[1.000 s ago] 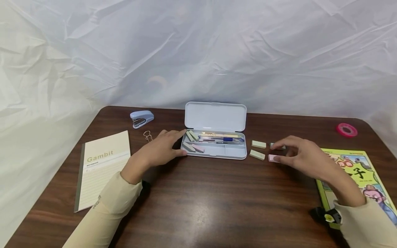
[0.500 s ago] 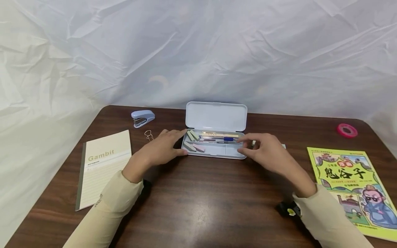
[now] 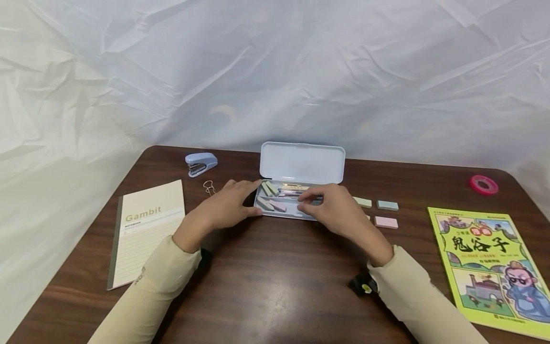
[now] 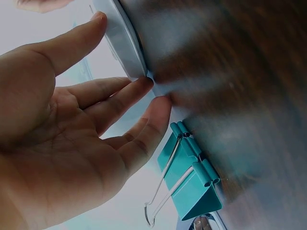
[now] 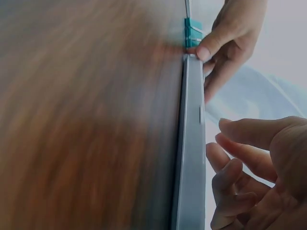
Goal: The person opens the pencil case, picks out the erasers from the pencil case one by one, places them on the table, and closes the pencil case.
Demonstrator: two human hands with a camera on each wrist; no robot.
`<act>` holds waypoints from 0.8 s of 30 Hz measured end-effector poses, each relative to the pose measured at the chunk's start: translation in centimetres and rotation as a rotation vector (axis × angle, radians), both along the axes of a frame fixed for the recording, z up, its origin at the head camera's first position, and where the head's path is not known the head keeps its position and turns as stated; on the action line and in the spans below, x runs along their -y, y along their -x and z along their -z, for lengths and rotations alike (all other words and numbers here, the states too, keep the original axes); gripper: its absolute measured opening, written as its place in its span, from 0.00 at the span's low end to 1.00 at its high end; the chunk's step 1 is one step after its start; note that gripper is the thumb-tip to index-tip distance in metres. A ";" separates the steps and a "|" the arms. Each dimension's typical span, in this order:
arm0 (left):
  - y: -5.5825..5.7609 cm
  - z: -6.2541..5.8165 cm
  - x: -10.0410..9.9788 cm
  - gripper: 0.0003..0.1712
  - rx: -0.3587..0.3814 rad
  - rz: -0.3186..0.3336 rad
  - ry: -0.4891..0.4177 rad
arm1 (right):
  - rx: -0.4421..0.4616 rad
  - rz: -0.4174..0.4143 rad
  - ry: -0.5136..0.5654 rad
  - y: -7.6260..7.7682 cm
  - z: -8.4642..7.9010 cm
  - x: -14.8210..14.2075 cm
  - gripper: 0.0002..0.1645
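Lower edge of the frame: two beige sleeves (image 3: 148, 286) enter over the dark worktop (image 3: 275, 286). Lower right, a comic book (image 3: 491, 267); left, a lined notebook (image 3: 148, 234). Centre: the left hand (image 3: 225, 204) rests against the left end of a pencil case (image 3: 302, 162), its grip loose, fingers extended. The right hand (image 3: 333, 208) is over the front middle of the case, its grip unclosed, thumb and bent fingers apart; whether it touches the case cannot be told. Right of centre lie a pink block eraser (image 3: 386, 222), a blue eraser (image 3: 387, 205) and a pale yellow eraser (image 3: 363, 202). The case stands open, lid raised; its front compartment holds a green eraser (image 3: 264, 204) and a pink eraser (image 3: 277, 206), the rear one two green erasers (image 3: 271, 188) and pens (image 3: 292, 187). Left wrist view, lower centre: a teal binder clip (image 4: 189, 172). Farther back: a tape roll (image 3: 483, 185), right; a stapler (image 3: 202, 165), left; pale cloth (image 3: 275, 71), top.
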State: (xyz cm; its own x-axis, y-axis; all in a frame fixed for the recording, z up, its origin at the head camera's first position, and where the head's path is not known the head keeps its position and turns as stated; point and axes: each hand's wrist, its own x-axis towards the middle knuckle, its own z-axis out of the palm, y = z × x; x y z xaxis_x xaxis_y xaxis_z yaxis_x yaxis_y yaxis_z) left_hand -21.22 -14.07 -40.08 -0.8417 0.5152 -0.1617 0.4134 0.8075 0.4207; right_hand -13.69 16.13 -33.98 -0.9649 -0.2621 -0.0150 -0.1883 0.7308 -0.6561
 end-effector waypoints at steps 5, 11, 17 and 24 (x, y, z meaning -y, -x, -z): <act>0.0 0.1 0.0 0.53 -0.001 -0.010 0.007 | -0.035 -0.038 0.001 0.9 1.1 1.1 0.09; 0.0 0.1 -0.1 0.53 -0.006 -0.018 0.012 | -0.067 -0.073 -0.006 2.6 4.1 1.4 0.11; -0.3 -0.2 -0.1 0.52 -0.002 -0.012 -0.007 | -0.016 -0.053 -0.033 2.9 4.0 2.3 0.11; -0.3 -0.3 -0.1 0.52 0.000 -0.005 -0.022 | -0.026 -0.037 -0.130 3.1 3.6 3.1 0.12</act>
State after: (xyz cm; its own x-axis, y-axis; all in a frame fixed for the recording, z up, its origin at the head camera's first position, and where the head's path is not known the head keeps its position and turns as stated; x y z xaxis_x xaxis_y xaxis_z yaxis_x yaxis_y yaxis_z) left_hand -20.93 -14.02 -39.77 -0.8442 0.5144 -0.1506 0.4093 0.8001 0.4385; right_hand -16.75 13.04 -37.61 -0.9552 -0.2949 -0.0261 -0.2325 0.8017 -0.5506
